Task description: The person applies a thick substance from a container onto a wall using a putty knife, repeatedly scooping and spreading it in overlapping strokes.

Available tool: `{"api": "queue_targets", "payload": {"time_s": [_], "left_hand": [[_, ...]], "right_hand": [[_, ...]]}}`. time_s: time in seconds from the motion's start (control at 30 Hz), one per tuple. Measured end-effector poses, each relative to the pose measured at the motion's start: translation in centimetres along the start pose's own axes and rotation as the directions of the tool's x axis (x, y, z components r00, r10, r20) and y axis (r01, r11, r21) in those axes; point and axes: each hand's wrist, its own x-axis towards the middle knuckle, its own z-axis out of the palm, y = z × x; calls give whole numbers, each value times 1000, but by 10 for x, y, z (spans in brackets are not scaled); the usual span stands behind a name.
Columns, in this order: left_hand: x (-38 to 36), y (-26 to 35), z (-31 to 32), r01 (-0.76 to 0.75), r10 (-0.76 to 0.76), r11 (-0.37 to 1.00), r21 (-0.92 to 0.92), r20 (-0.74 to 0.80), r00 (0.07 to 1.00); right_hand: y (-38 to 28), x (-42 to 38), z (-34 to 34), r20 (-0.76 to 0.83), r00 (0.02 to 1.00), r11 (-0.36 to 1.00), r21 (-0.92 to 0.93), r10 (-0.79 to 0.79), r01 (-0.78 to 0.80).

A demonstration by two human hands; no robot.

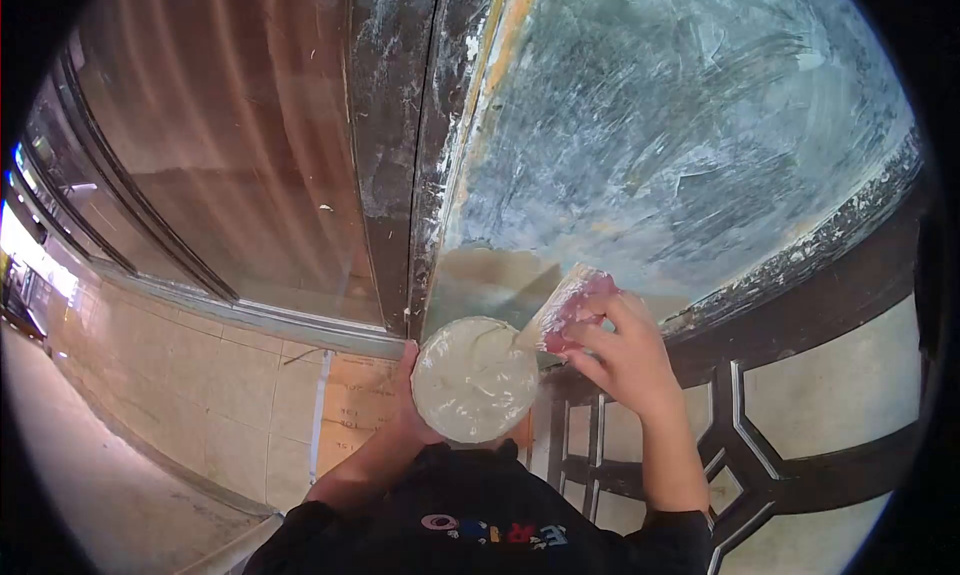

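Observation:
A round tub (420, 400) full of glossy off-white paste (478, 380) is held close to my chest. My left hand (406, 407) is wrapped around its left side, with the thumb up by the rim. In my right hand (628, 350) is a flat pinkish-red spreader (572, 310), pinched between thumb and fingers and smeared with white paste along its edge. The lower corner of the spreader is right at the tub's right rim. Behind it stands a glass panel (640, 165) streaked with whitish smears.
A dark wooden door frame (390, 125), spotted with white, runs up beside the panel. To the left is glass with brownish curtain folds (230, 125) behind. Printed cardboard (355, 415) lies on the tiled floor (225, 385). Dark lattice woodwork (800, 475) is at lower right.

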Motion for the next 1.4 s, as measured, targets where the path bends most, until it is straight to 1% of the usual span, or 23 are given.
{"api": "queue_targets", "payload": {"time_s": [0.13, 0.17, 0.23, 0.27, 0.3, 0.33, 0.37, 0.43, 0.47, 0.53, 0.57, 0.6, 0.63, 0.73, 0.87, 1.03, 1.13, 1.2, 1.23, 1.27, 1.3, 1.33, 1.4], "left_hand": [[-6, -8, -6, 48, 40, 934, -353, 236, 971], [-10, -9, -5, 51, 37, 934, -354, 237, 971], [-18, -9, -2, -65, 84, 953, 297, -51, 995], [-16, -11, 6, -64, 82, 952, 299, -48, 995], [-13, -13, 17, -338, 270, 779, 529, 203, 941], [-11, -16, 23, -596, 355, 496, 631, 479, 803], [-13, -19, 13, -597, 351, 496, 630, 484, 802], [-26, -31, -24, -192, 232, 892, 408, -49, 972], [-30, -36, -33, -198, 237, 889, 413, -46, 970], [-35, -43, -42, -377, 499, 235, 896, 222, 838], [-33, -43, -37, -377, 504, 219, 900, 226, 834], [-30, -40, -28, -307, 437, 695, 651, -43, 898], [-28, -39, -19, -192, 236, 962, 193, -238, 942], [-30, -40, -7, -185, 166, 982, -31, -319, 933], [-28, -47, 6, -134, 123, 989, -57, -171, 978], [-34, -77, 15, -269, 242, 962, -53, -299, 923], [-49, -98, 15, -279, 329, 944, 177, -427, 842], [-66, -108, 0, -288, 315, 949, 127, -402, 860], [-79, -117, -25, -275, 432, 877, 394, -396, 810], [-85, -121, -37, -233, 543, 739, 632, -353, 762], [-73, -118, 29, -213, 603, -13, 977, 178, 778], [-68, -115, 40, -214, 600, -20, 977, 183, 779], [-68, -111, 50, -335, 539, 480, 810, 29, 842]], "right_hand": [[5, 0, 9, 27, 1000, 994, -106, -12, 14], [10, -3, 18, -5, 998, 998, 34, 60, -59], [24, -15, 44, -31, 990, 976, 173, 136, -129], [35, -26, 67, -43, 951, 906, 321, 305, -276], [46, -41, 94, -29, 884, 790, 462, 467, -402], [61, -63, 132, 112, 751, 484, 700, 651, -524], [74, -88, 173, 305, 598, 102, 829, 742, -550], [87, -143, 245, 583, 417, -529, 811, 697, -250], [80, -164, 270, 647, 289, -627, 760, 705, -172], [71, -206, 305, 680, 299, -650, 731, 670, -207], [58, -210, 306, 766, 180, -733, 643, 617, -222], [53, -207, 307, 835, 61, -808, 545, 546, -224], [57, -202, 308, 840, 77, -812, 539, 537, -223], [73, -188, 305, 847, 221, -835, 521, 483, -175], [95, -145, 276, 784, 436, -768, 581, 441, -269], [95, -148, 291, 687, 627, -627, 681, 367, -379], [84, -166, 297, 706, 605, -606, 676, 368, -420], [89, -173, 312, 677, 690, -613, 665, 257, -425], [86, -170, 310, 744, 583, -608, 637, 326, -473], [85, -167, 306, 792, 466, -606, 605, 394, -516], [84, -161, 297, 772, 484, -595, 631, 413, -499], [88, -155, 296, 768, 489, -596, 634, 412, -494], [91, -145, 291, 748, 466, -599, 661, 473, -453]]}}
